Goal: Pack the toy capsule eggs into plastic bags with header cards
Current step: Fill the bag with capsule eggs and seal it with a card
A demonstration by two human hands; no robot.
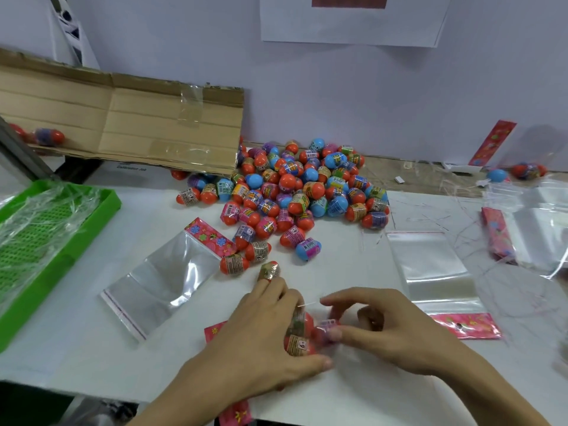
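L hand (pixel 264 336) is curling round eggs in a bag (pixel 299 336) at table's 6 o'clock edge, thumb under. R hand (pixel 390 330) is pinching the bag mouth w/ fingers bent; exact grip's blurred. Bag's long axis is running approx 12–6. Loose egg (pixel 269 271) is lying just at 12 o'clock of L fingertips, so L hand's nearer. Egg pile (pixel 295 192) is sitting farther off at 12.

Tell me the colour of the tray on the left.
Bright green tray, seen in the head view.
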